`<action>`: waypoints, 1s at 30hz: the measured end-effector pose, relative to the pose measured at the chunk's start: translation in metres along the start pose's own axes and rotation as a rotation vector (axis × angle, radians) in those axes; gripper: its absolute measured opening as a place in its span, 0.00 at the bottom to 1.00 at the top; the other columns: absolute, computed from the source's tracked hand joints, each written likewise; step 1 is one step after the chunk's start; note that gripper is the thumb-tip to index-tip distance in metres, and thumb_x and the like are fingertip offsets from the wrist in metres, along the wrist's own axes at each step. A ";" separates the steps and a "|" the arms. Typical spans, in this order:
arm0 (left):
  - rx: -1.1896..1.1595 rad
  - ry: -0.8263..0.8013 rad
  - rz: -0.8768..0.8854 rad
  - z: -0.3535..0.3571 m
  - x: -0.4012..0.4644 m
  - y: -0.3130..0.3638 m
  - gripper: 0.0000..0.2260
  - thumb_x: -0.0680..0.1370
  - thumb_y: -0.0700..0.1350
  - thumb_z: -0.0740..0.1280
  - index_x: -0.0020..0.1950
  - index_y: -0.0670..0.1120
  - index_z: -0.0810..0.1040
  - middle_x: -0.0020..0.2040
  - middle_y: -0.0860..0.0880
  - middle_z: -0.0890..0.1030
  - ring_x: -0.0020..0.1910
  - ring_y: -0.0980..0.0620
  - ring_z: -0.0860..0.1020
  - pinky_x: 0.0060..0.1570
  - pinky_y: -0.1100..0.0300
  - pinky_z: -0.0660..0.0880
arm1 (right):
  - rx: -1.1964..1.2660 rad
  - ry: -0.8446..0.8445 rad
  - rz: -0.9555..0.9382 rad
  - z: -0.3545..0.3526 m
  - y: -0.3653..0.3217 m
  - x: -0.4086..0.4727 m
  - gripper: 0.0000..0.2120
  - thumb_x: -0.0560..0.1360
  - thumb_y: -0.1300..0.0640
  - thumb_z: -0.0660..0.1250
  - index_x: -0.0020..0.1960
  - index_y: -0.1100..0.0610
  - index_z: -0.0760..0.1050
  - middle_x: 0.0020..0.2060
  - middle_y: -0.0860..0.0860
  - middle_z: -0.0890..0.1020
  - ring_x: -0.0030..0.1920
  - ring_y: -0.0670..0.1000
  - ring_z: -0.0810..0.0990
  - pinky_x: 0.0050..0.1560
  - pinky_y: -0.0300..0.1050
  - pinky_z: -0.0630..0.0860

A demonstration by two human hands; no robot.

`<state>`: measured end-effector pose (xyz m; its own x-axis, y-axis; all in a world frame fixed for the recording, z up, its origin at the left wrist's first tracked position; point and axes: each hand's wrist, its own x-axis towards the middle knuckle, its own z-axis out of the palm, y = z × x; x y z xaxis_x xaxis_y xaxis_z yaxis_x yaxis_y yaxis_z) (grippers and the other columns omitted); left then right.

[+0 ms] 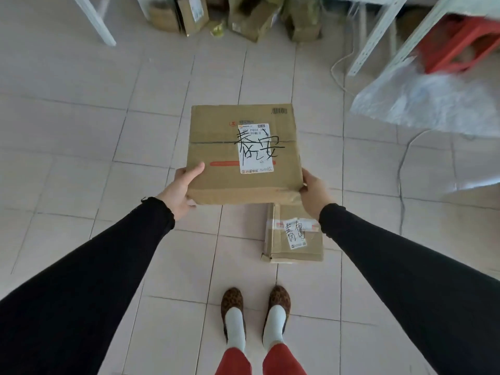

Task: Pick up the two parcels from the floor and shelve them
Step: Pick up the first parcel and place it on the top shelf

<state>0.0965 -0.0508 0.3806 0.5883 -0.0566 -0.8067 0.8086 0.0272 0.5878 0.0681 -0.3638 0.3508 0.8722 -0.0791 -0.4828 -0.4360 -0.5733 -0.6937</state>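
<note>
A large brown cardboard parcel (216,131) with a white label and black handwriting is held flat in the air in front of me. My left hand (181,189) grips its near left corner, thumb on top. At the near right corner, my right hand (315,193) clasps the edge. A smaller brown parcel (281,244) with a handwritten label lies on the tiled floor just below and right of the held one, partly hidden by it and by my right sleeve.
Several cardboard boxes (189,14) are piled on the floor at the far side. A white metal shelf frame (378,39) stands at the upper right with a clear plastic sheet (422,101) and a red stool (460,47). A white leg (94,20) is at upper left. My feet (254,307) stand below.
</note>
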 end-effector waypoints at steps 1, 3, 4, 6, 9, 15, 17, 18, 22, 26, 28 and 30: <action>-0.018 -0.007 0.038 0.007 -0.026 0.031 0.24 0.77 0.61 0.71 0.69 0.56 0.70 0.67 0.53 0.79 0.61 0.51 0.80 0.58 0.48 0.72 | 0.002 0.022 -0.039 -0.026 -0.031 -0.007 0.31 0.76 0.73 0.50 0.73 0.51 0.67 0.56 0.48 0.80 0.52 0.50 0.78 0.47 0.35 0.72; -0.048 -0.033 0.119 0.020 -0.077 0.094 0.22 0.78 0.60 0.70 0.69 0.55 0.72 0.63 0.54 0.81 0.57 0.55 0.80 0.51 0.54 0.74 | -0.029 0.077 -0.116 -0.080 -0.097 -0.025 0.29 0.76 0.72 0.50 0.73 0.53 0.67 0.54 0.48 0.79 0.51 0.51 0.77 0.41 0.32 0.69; -0.050 -0.053 0.154 0.024 -0.102 0.125 0.21 0.78 0.61 0.70 0.68 0.56 0.75 0.61 0.56 0.83 0.58 0.56 0.80 0.54 0.54 0.73 | -0.046 0.111 -0.150 -0.106 -0.129 -0.035 0.29 0.77 0.72 0.50 0.73 0.53 0.68 0.52 0.49 0.78 0.49 0.52 0.77 0.39 0.32 0.68; -0.041 -0.111 0.224 0.030 -0.152 0.183 0.17 0.76 0.63 0.70 0.63 0.59 0.80 0.61 0.56 0.85 0.62 0.55 0.80 0.65 0.50 0.69 | -0.058 0.183 -0.204 -0.156 -0.189 -0.055 0.28 0.76 0.72 0.50 0.71 0.54 0.69 0.49 0.49 0.78 0.47 0.53 0.75 0.37 0.35 0.68; -0.050 -0.177 0.338 0.033 -0.222 0.261 0.16 0.76 0.64 0.69 0.61 0.60 0.80 0.61 0.54 0.84 0.63 0.51 0.80 0.68 0.46 0.70 | -0.031 0.298 -0.302 -0.223 -0.271 -0.087 0.26 0.75 0.72 0.51 0.66 0.55 0.73 0.46 0.48 0.78 0.46 0.52 0.75 0.44 0.41 0.71; -0.149 -0.394 0.529 0.035 -0.328 0.383 0.22 0.77 0.61 0.70 0.68 0.53 0.77 0.62 0.47 0.86 0.65 0.47 0.80 0.62 0.49 0.76 | 0.028 0.471 -0.486 -0.325 -0.406 -0.141 0.25 0.76 0.70 0.52 0.68 0.56 0.73 0.51 0.52 0.81 0.52 0.53 0.78 0.55 0.49 0.76; -0.170 -0.393 0.609 0.038 -0.353 0.420 0.22 0.76 0.59 0.71 0.67 0.53 0.79 0.64 0.47 0.85 0.66 0.46 0.79 0.65 0.46 0.75 | -0.004 0.522 -0.521 -0.354 -0.441 -0.144 0.22 0.77 0.68 0.53 0.66 0.56 0.74 0.50 0.55 0.82 0.50 0.55 0.79 0.50 0.50 0.77; -0.172 -0.389 0.645 0.041 -0.364 0.438 0.22 0.75 0.59 0.72 0.66 0.53 0.79 0.66 0.46 0.84 0.66 0.46 0.79 0.68 0.45 0.74 | -0.013 0.539 -0.536 -0.368 -0.458 -0.146 0.21 0.78 0.66 0.52 0.65 0.56 0.75 0.50 0.55 0.82 0.48 0.56 0.79 0.48 0.50 0.77; -0.154 -0.378 0.739 0.056 -0.396 0.508 0.16 0.75 0.60 0.71 0.61 0.58 0.80 0.62 0.48 0.84 0.65 0.46 0.78 0.67 0.46 0.73 | -0.002 0.602 -0.583 -0.417 -0.509 -0.144 0.18 0.79 0.63 0.53 0.63 0.57 0.76 0.52 0.59 0.83 0.49 0.59 0.81 0.48 0.51 0.77; -0.105 -0.313 0.776 0.067 -0.403 0.565 0.26 0.72 0.64 0.72 0.68 0.58 0.78 0.68 0.47 0.81 0.67 0.44 0.78 0.62 0.44 0.77 | -0.057 0.649 -0.622 -0.460 -0.537 -0.132 0.14 0.80 0.56 0.56 0.60 0.54 0.78 0.51 0.55 0.84 0.50 0.58 0.82 0.51 0.54 0.78; -0.100 -0.300 0.777 0.074 -0.403 0.591 0.30 0.70 0.65 0.73 0.70 0.58 0.77 0.71 0.47 0.80 0.68 0.44 0.77 0.63 0.46 0.76 | -0.067 0.675 -0.637 -0.480 -0.546 -0.123 0.14 0.81 0.54 0.57 0.62 0.53 0.77 0.53 0.52 0.83 0.51 0.55 0.82 0.49 0.49 0.77; -0.105 -0.283 0.789 0.082 -0.403 0.614 0.30 0.70 0.65 0.73 0.69 0.58 0.78 0.71 0.48 0.80 0.68 0.45 0.78 0.66 0.46 0.74 | -0.096 0.712 -0.640 -0.498 -0.555 -0.113 0.15 0.81 0.54 0.58 0.63 0.55 0.77 0.54 0.52 0.82 0.52 0.54 0.81 0.48 0.44 0.73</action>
<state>0.3550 -0.0929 1.0716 0.9672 -0.2298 -0.1081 0.1671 0.2557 0.9522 0.3215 -0.4428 1.0565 0.8825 -0.1864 0.4318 0.1617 -0.7419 -0.6508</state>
